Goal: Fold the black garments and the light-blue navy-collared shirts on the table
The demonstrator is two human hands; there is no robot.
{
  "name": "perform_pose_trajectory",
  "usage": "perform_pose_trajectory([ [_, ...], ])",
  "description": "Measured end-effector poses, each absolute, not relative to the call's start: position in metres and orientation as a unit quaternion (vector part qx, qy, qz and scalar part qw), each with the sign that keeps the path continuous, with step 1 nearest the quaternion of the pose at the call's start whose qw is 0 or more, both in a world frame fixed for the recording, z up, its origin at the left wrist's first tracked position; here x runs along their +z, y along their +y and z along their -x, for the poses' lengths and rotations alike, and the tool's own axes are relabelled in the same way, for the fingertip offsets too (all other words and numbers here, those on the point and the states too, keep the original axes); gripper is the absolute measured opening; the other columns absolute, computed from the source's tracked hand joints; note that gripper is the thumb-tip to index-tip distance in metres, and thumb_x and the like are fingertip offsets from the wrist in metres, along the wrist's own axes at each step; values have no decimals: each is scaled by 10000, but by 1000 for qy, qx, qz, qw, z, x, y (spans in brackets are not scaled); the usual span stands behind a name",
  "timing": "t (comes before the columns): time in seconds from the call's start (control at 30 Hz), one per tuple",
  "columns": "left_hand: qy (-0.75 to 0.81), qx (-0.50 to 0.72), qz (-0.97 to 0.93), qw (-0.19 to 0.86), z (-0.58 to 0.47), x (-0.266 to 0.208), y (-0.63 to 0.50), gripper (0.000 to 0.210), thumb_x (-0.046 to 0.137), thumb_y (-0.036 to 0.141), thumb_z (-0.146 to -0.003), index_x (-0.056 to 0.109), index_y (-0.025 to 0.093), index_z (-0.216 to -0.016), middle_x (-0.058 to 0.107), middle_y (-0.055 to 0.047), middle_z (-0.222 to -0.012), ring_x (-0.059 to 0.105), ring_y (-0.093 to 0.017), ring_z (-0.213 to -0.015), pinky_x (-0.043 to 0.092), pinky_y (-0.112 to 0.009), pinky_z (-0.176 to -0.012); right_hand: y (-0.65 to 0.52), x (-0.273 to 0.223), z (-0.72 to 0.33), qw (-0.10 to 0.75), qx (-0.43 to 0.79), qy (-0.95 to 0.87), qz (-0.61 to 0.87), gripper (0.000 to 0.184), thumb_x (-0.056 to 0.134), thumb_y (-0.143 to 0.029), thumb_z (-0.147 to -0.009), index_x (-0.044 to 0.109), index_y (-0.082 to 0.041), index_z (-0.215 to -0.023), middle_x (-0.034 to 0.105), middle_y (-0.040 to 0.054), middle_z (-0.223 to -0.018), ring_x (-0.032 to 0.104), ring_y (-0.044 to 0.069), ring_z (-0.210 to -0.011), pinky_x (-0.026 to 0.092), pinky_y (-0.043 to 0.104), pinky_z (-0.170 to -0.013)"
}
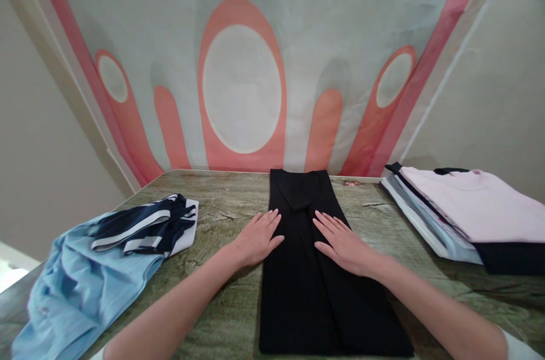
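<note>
A black garment (293, 292) lies in a long, narrow folded strip in the middle of the table, its far end close to the table's back edge. Down its length runs a seam where the folded sides meet, and a small flap shows near the far end. My left hand (259, 238) rests flat at the garment's left edge, fingers stretched out. On the right part of the cloth lies my right hand (340, 241), also flat, with its fingers extended. Neither hand grasps the fabric.
To the left, a loose light blue garment (93, 286) lies with a navy, white-striped piece (145, 226) on top. At the right stands a stack of folded clothes with a pink top (489, 206) uppermost. Behind the wood-patterned table (225, 195) rises a decorated wall (242, 87).
</note>
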State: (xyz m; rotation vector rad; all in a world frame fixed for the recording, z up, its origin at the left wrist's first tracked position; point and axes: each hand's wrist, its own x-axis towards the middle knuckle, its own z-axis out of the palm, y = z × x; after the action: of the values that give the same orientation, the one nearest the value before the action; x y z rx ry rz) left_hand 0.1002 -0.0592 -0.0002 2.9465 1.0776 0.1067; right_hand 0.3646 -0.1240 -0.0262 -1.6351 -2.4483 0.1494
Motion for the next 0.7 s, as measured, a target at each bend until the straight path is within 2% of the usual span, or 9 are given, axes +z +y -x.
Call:
perform_pose_trajectory([
  [0.13, 283, 7, -958, 41, -105, 15, -88, 488, 282, 403, -938, 280, 187, -1376, 255, -86, -1447, 226, -199, -1326, 143, -394, -1078, -148, -18, -367, 79, 75, -840, 531, 607, 274, -536, -893, 223, -220, -1408, 177, 72, -1476, 137, 211, -1349, 186, 449, -1086],
  [0.27, 212, 2, -973, 95, -110, 18, -118, 573, 300, 479, -917, 173, 218, -1411, 163, -67, -1476, 145, -204, -1348, 124, -400, -1087, -173, -11, -367, 66, 99, -846, 519, 584, 301, -503, -898, 189, -253, -1414, 165, 49, -1480, 108, 213, -1354, 172, 468, -1087],
  [0.4, 192, -14, -973, 129, -112, 21, -134, 628, 310, 539, -893, 170, 219, -1414, 163, -79, -1474, 113, -250, -1351, 103, -460, -1083, -189, -3, -367, 65, 136, -853, 500, 601, 359, -469, -889, 159, -264, -1418, 143, 36, -1485, 89, 218, -1356, 151, 473, -1093],
  [0.57, 153, -16, -975, 159, -112, 27, -143, 676, 322, 571, -874, 156, 208, -1420, 137, -97, -1475, 111, -275, -1348, 88, -489, -1079, -195, 6, -373, 68, 207, -862, 458, 681, 469, -461, -843, 158, -266, -1416, 152, 41, -1483, 109, 218, -1354, 120, 458, -1102],
  [0.7, 143, -20, -974, 176, -113, 33, -152, 720, 355, 579, -858, 126, 200, -1425, 143, -103, -1470, 109, -280, -1347, 64, -499, -1081, -200, 15, -372, 66, 245, -863, 437, 758, 527, -456, -808, 124, -258, -1419, 138, 52, -1484, 75, 231, -1356, 75, 477, -1100],
])
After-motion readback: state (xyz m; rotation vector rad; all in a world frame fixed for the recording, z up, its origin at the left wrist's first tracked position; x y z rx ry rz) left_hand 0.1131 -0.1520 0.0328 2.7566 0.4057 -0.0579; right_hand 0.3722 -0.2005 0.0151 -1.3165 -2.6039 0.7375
